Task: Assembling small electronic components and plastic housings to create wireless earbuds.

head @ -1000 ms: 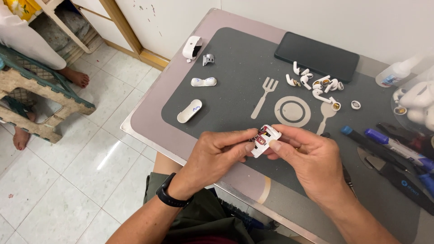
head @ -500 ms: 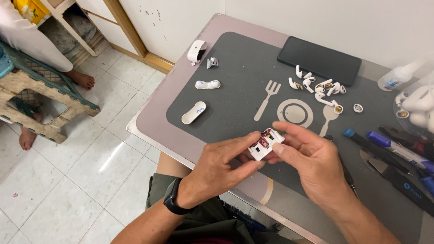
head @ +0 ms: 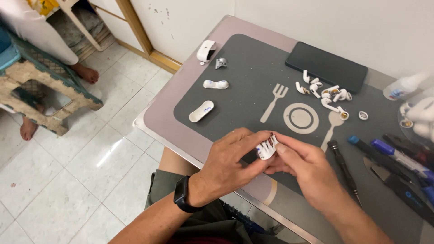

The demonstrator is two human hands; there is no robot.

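My left hand point(head: 228, 163) and my right hand point(head: 305, 168) meet over the near edge of a dark grey mat point(head: 253, 77), both pinching a small white earbud-case part point(head: 266, 147) with red and dark bits showing inside. Fingers cover most of it. A black watch point(head: 184, 196) sits on my left wrist. Several white earbud pieces point(head: 326, 92) lie on the mat beyond my hands.
White shell parts point(head: 201, 111) point(head: 215, 84) point(head: 206, 50) lie at the mat's left. A black phone point(head: 326, 66) rests at the back. Screwdrivers and pens point(head: 389, 156) lie at the right, near a white bottle point(head: 403, 85). A person's bare feet point(head: 86, 72) stand beside a wooden stool point(head: 45, 95) on the tiled floor.
My hands have closed more tightly around the white part, and it has turned so less of it shows. The view has shifted slightly; my hands sit lower in the frame.
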